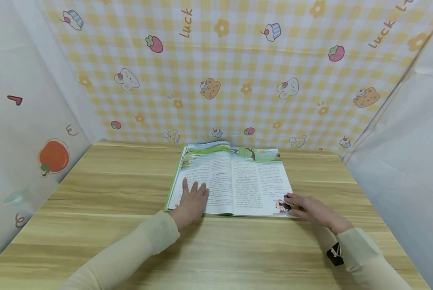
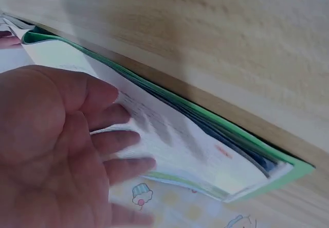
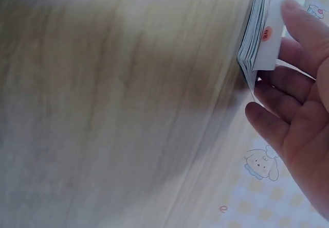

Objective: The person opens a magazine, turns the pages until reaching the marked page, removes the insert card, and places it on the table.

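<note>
An open magazine lies on the wooden table, with printed text and a coloured landscape picture across the top of both pages. My left hand rests on the lower part of the left page, fingers spread and fairly straight. In the left wrist view the left page bulges above a green-edged cover. At the lower right corner, my right hand touches the right page, its fingers apart and loosely bent. The right wrist view has these fingers at the page's edge, beside an orange page number.
The wooden table reaches back to a yellow checked cloth with cartoon prints. White sheets hang at the left and right sides. A small black device sits by the right cuff.
</note>
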Demonstrator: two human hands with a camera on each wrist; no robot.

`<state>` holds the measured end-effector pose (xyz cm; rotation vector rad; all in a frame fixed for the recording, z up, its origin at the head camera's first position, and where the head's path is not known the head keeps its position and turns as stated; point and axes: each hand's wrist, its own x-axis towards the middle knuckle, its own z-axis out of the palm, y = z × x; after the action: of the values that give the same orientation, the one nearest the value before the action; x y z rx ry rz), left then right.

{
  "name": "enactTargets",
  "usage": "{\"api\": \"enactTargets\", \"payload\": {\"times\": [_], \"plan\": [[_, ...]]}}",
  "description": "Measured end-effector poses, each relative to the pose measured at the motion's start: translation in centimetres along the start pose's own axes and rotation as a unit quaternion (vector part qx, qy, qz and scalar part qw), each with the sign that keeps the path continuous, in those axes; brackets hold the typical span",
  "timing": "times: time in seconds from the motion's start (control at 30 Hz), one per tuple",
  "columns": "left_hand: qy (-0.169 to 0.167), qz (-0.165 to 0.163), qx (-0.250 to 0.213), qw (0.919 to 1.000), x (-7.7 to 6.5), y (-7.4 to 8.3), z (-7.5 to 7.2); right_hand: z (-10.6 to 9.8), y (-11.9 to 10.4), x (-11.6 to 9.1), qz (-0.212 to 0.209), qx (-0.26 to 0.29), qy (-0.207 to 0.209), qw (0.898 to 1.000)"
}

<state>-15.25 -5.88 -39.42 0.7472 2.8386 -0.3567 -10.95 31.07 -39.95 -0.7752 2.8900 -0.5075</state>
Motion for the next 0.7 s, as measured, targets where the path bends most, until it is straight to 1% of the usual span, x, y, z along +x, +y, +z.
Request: {"api": "enactTargets", "payload": {"times": [0.1, 0.17, 0.23, 0.3, 0.4, 0.5, 0.57, 0.7], "plan": [[0.008, 0.017, -0.017, 0.9997, -0.2, 0.2, 0.0, 0.0, 0.0, 0.0, 0.007, -0.005, 0.000, 1.000], [0.021, 0.025, -0.026, 0.9991, -0.3, 0.4, 0.3, 0.0, 0.0, -0.2, 0.014, -0.009, -0.002, 1.000], [0.035, 0.031, -0.029, 0.9985, -0.2, 0.5, 0.6, 0.1, 0.0, -0.3, 0.024, -0.011, -0.003, 1.000], [0.036, 0.034, -0.033, 0.9982, -0.1, 0.6, 0.9, 0.1, -0.1, -0.5, 0.025, -0.019, -0.001, 1.000], [0.028, 0.034, -0.027, 0.9987, 0.0, 0.7, 1.0, 0.3, -0.2, -0.6, 0.015, -0.037, 0.009, 0.999], [0.023, 0.035, -0.039, 0.9984, 0.1, 0.8, 0.8, 0.3, -0.2, -0.8, 0.000, -0.056, 0.022, 0.998], [0.026, 0.046, -0.046, 0.9976, 0.1, 0.8, 0.7, 0.3, -0.3, -0.9, -0.007, -0.063, 0.028, 0.998], [0.041, 0.070, -0.043, 0.9957, 0.2, 1.1, 0.7, 0.5, -0.2, -0.9, -0.009, -0.071, 0.038, 0.997]]}}
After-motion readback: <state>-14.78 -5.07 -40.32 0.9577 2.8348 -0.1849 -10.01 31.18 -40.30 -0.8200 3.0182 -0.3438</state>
